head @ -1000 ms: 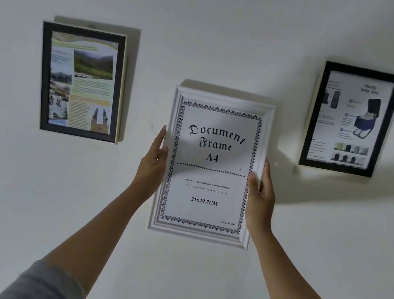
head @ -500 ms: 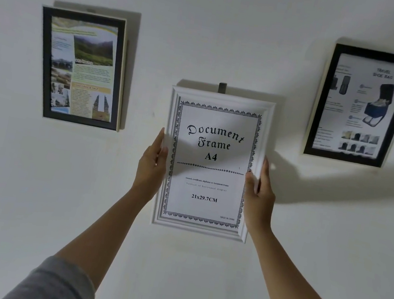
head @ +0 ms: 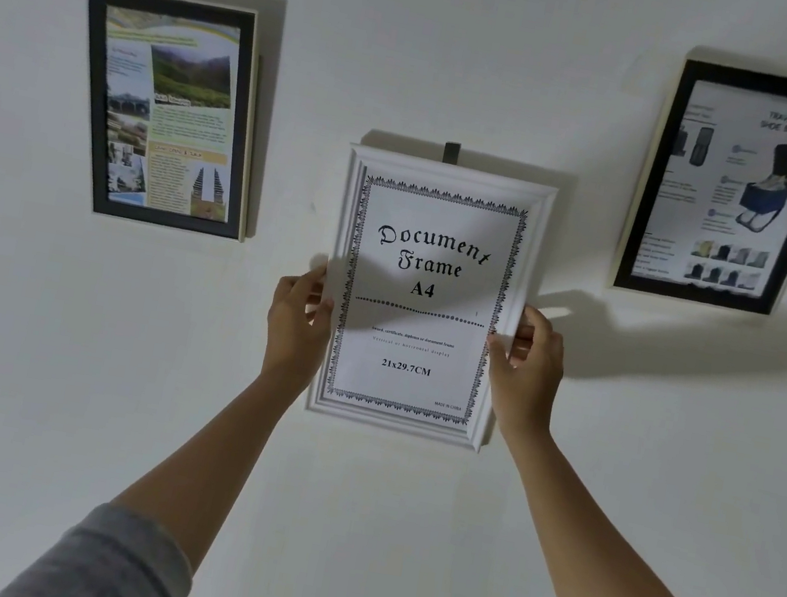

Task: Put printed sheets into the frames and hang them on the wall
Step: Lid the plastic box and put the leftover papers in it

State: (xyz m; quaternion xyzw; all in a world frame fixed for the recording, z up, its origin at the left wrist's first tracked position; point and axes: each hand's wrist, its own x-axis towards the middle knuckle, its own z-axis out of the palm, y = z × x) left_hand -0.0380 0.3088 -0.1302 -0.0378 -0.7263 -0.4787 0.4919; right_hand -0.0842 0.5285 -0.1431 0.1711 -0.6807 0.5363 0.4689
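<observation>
Against the wall (head: 449, 47): white frame (head: 425, 298) is held up, kinda mid-wall.
left hand (head: 296, 321): frame's left edge is gripped, fingers curled.
right hand (head: 528, 368): right edge is pinched.

Both hands (head: 296, 321) (head: 528, 368) hold the white frame (head: 405, 420) against the wall (head: 423, 43)

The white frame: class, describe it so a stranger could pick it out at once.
Three frames line the white wall. The white frame is the middle, lowest one, gripped by the left hand and right hand. The brochure frame and shoe-bag frame beside it are black.
</observation>
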